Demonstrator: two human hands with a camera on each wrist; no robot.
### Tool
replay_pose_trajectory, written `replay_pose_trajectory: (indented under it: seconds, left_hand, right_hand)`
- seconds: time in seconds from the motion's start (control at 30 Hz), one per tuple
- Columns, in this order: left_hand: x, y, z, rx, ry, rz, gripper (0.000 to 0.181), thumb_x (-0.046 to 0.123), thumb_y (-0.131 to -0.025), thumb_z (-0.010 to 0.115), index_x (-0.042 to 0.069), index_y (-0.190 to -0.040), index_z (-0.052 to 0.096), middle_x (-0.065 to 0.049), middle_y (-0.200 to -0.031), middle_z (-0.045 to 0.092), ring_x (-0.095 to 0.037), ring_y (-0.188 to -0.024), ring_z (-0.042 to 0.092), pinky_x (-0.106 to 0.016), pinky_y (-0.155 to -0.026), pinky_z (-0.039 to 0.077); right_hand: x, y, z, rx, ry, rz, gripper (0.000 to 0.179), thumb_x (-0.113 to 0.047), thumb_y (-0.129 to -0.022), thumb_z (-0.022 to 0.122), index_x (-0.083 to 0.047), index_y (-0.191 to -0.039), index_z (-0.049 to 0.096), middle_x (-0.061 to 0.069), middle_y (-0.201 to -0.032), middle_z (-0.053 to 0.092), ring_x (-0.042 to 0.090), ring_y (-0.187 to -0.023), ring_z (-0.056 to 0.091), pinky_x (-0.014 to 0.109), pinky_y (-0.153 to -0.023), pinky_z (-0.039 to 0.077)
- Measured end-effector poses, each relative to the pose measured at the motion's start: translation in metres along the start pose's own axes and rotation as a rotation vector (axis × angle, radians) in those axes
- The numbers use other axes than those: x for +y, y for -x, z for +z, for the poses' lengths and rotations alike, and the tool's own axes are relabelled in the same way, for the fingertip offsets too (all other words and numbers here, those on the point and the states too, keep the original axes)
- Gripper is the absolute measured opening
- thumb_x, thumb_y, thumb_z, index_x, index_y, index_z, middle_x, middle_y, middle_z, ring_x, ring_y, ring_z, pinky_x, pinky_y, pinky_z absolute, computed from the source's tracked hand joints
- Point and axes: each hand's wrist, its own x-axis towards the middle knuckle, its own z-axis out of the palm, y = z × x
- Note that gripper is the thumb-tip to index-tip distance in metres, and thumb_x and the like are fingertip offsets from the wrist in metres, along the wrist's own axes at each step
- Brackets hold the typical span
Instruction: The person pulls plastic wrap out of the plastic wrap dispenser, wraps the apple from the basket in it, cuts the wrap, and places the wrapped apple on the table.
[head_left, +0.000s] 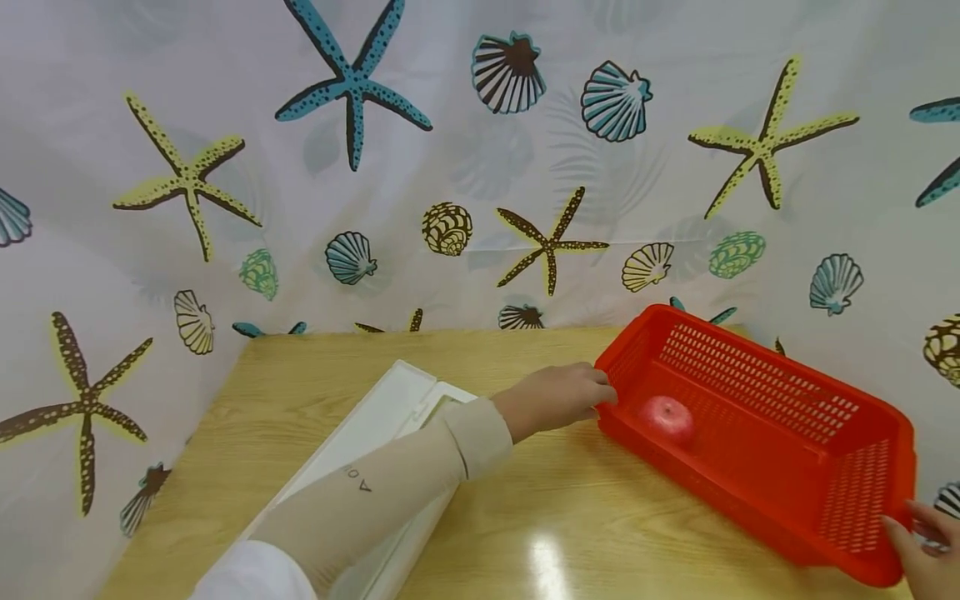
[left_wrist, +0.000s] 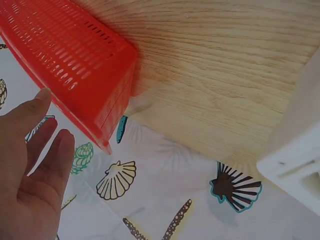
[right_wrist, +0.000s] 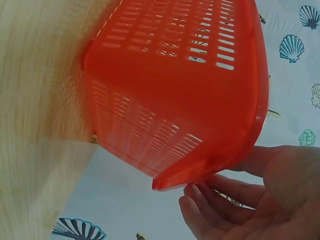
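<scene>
A red plastic basket (head_left: 720,483) with slotted sides lies at an angle on the right of the wooden table. My left hand (head_left: 558,396) is at its left end, fingers at the rim; in the left wrist view the thumb (left_wrist: 37,102) touches the rim and the other fingers curve outside it. Partly cut off by the head view's edge, my right hand (head_left: 930,550) grips the right end, thumb on one side of the rim and fingers (right_wrist: 210,205) on the other. Inside the basket, near the left end, sits a round pink-red item (head_left: 667,419) with a dimpled top, like a fruit.
A long white box (head_left: 393,392) stands on the table (head_left: 300,379) left of the basket, partly hidden under my left forearm. Behind the table and along both sides hangs a white curtain (head_left: 450,167) printed with starfish and shells.
</scene>
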Motion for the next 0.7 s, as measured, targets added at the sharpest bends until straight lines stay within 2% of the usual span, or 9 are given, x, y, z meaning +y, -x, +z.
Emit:
replay_pose_trajectory:
  seconds: [0.07,0.13,0.17,0.3,0.37,0.4,0.47,0.53,0.7]
  left_hand:
    - [0.001,-0.003,0.001,-0.012,-0.053,0.013,0.031,0.024,-0.087,0.067,0.024,-0.117,0.063,0.009,-0.110,0.060,-0.008,-0.101,0.051,-0.014,-0.083,0.044]
    - [0.002,-0.007,0.001,-0.023,-0.098,0.030,0.029,0.022,-0.087,0.067,0.024,-0.116,0.064,0.009,-0.106,0.060,-0.008,-0.096,0.051,-0.014,-0.080,0.045]
    - [0.002,-0.009,0.001,-0.028,-0.121,0.036,0.029,0.021,-0.087,0.066,0.024,-0.116,0.064,0.009,-0.105,0.060,-0.008,-0.093,0.051,-0.014,-0.079,0.045]
    - [0.000,-0.013,-0.001,-0.041,-0.157,0.038,0.031,0.018,-0.088,0.066,0.025,-0.117,0.064,0.009,-0.104,0.060,-0.008,-0.090,0.050,-0.015,-0.078,0.044]
    - [-0.002,-0.014,-0.001,-0.044,-0.171,0.036,0.031,0.018,-0.088,0.065,0.025,-0.118,0.064,0.009,-0.104,0.060,-0.008,-0.090,0.050,-0.015,-0.078,0.044]
    - [-0.002,-0.015,-0.002,-0.045,-0.172,0.035,0.031,0.018,-0.088,0.065,0.025,-0.117,0.064,0.009,-0.104,0.060,-0.008,-0.089,0.050,-0.015,-0.078,0.044]
    - [-0.004,-0.016,-0.002,-0.047,-0.180,0.036,0.030,0.018,-0.088,0.066,0.025,-0.117,0.065,0.009,-0.102,0.060,-0.008,-0.088,0.050,-0.015,-0.078,0.044]
    - [-0.006,-0.018,-0.002,-0.051,-0.187,0.033,0.029,0.018,-0.088,0.065,0.025,-0.116,0.065,0.009,-0.102,0.060,-0.008,-0.087,0.051,-0.016,-0.078,0.044]
    - [-0.011,-0.022,-0.001,-0.056,-0.220,0.019,0.031,0.017,-0.089,0.064,0.024,-0.119,0.064,0.008,-0.107,0.061,-0.008,-0.091,0.053,-0.017,-0.083,0.045]
  right_hand:
    - [-0.004,-0.003,-0.001,-0.053,0.045,-0.043,0.020,-0.001,-0.090,0.053,0.012,-0.104,0.059,-0.041,-0.075,0.027,-0.025,-0.068,0.025,0.000,-0.054,0.026]
    - [-0.009,-0.007,-0.002,-0.101,0.074,-0.106,0.024,0.007,-0.088,0.052,0.023,-0.104,0.051,-0.041,-0.074,0.027,-0.027,-0.068,0.024,0.002,-0.050,0.028]
    - [-0.010,-0.009,-0.002,-0.119,0.096,-0.145,0.022,0.008,-0.087,0.052,0.024,-0.102,0.052,-0.035,-0.071,0.036,-0.028,-0.068,0.023,0.002,-0.049,0.029]
    - [-0.014,-0.015,0.000,-0.122,0.105,-0.265,0.019,0.012,-0.083,0.055,0.026,-0.095,0.054,-0.038,-0.075,0.034,-0.029,-0.072,0.023,0.001,-0.049,0.029]
    - [-0.017,-0.016,0.001,-0.128,0.113,-0.281,0.018,0.013,-0.083,0.054,0.026,-0.095,0.054,-0.017,-0.072,0.053,-0.029,-0.073,0.021,0.000,-0.050,0.028]
    - [-0.019,-0.016,0.002,-0.129,0.112,-0.274,0.018,0.013,-0.082,0.054,0.026,-0.095,0.054,-0.016,-0.073,0.055,-0.030,-0.072,0.021,0.000,-0.050,0.028]
    - [-0.022,-0.016,0.003,-0.151,0.141,-0.243,0.020,0.013,-0.083,0.053,0.027,-0.098,0.053,0.018,-0.082,0.061,-0.031,-0.069,0.019,-0.001,-0.049,0.027]
    - [-0.021,-0.018,0.006,-0.183,0.175,-0.184,0.022,0.011,-0.085,0.052,0.027,-0.101,0.051,0.045,-0.097,0.048,-0.030,-0.063,0.020,0.000,-0.047,0.029]
    - [0.006,-0.032,0.018,-0.249,0.228,-0.042,0.031,-0.003,-0.093,0.052,0.023,-0.110,0.051,0.041,-0.103,0.050,-0.019,-0.052,0.037,0.017,-0.044,0.046]
